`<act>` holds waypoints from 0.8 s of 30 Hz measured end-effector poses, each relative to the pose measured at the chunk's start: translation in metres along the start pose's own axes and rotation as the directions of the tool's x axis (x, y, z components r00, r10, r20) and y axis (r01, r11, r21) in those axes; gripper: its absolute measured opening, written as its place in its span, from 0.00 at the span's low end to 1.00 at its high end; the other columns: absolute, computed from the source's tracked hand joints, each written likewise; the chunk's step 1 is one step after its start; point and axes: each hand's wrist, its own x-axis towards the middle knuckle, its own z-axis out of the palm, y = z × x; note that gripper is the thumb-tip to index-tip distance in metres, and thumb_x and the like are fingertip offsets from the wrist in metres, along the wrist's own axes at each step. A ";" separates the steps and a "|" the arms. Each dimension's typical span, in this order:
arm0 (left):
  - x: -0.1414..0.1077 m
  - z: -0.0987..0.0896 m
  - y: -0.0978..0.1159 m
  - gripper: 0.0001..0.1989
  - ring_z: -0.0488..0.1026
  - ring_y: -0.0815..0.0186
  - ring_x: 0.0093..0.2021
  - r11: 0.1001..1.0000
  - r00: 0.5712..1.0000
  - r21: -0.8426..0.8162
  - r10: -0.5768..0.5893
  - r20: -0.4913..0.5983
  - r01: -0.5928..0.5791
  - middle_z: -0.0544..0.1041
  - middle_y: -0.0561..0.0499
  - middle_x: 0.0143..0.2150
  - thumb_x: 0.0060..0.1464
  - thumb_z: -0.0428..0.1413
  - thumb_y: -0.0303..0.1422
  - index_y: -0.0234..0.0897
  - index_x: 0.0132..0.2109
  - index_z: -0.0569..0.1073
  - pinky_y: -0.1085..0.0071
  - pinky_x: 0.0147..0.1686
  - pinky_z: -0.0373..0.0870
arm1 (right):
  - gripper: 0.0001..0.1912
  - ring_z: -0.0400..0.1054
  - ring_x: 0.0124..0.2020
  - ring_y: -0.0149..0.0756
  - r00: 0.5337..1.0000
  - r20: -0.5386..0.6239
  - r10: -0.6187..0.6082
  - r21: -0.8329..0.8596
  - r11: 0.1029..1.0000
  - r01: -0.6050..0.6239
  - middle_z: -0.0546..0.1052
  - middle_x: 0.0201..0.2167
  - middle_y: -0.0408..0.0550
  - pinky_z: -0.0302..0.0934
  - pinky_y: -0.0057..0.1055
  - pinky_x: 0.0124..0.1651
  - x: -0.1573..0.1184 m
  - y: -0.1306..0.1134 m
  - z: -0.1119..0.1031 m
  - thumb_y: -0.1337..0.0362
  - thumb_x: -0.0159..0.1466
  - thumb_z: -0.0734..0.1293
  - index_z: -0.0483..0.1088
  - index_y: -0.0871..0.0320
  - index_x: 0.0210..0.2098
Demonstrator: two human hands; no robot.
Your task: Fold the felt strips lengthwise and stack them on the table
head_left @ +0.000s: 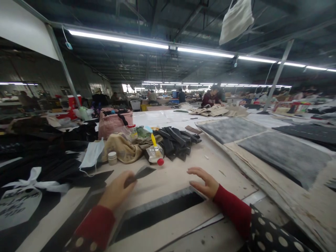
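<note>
My left hand point(118, 189) is closed on one end of a small dark fabric piece point(145, 171), whose free end points right above the table. My right hand point(204, 182) hovers over the pale tabletop point(181, 175), fingers apart and nothing in them. Below and between both hands lies a long black strip point(162, 211) with a greyish upper edge, set slantwise on the table. More dark fabric point(91, 197) lies under and to the left of my left hand; its edges are blurred.
Beyond my hands are a yellow-handled brush point(153, 140), a small white-lidded jar point(112, 158), crumpled black strips point(174, 138), a face mask point(91, 154) and a pink bag point(112, 122). Grey panels point(283, 157) lie right. A tagged bundle point(21, 203) sits left. A person point(211, 97) works farther back.
</note>
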 end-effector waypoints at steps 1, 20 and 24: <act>-0.002 -0.001 0.009 0.11 0.69 0.64 0.37 1.000 1.000 -0.022 0.006 0.004 -0.006 0.71 0.51 0.36 0.50 0.47 0.39 0.38 0.37 0.67 0.69 0.37 0.65 | 0.18 0.60 0.49 0.39 1.000 -0.012 0.025 0.020 0.999 -0.025 0.67 0.46 0.54 0.55 0.38 0.50 0.001 -0.008 -0.001 0.57 0.56 0.62 0.65 0.57 0.45; -0.018 -0.011 0.009 0.11 0.69 0.63 0.39 0.985 0.990 -0.120 0.133 0.042 -0.127 0.74 0.51 0.37 0.49 0.50 0.35 0.39 0.40 0.71 0.68 0.41 0.63 | 0.12 0.61 0.23 0.29 0.982 -0.032 0.185 0.106 0.978 -0.181 0.67 0.20 0.42 0.57 0.27 0.27 0.016 -0.046 0.009 0.57 0.55 0.61 0.67 0.61 0.26; -0.032 -0.017 -0.001 0.15 0.69 0.65 0.36 0.892 0.995 -0.442 -0.092 0.030 0.096 0.72 0.50 0.35 0.46 0.52 0.37 0.34 0.41 0.69 0.70 0.38 0.64 | 0.18 0.61 0.22 0.29 0.933 -0.009 0.360 0.157 0.922 -0.354 0.67 0.19 0.42 0.59 0.27 0.26 0.011 -0.036 -0.007 0.51 0.50 0.64 0.68 0.61 0.28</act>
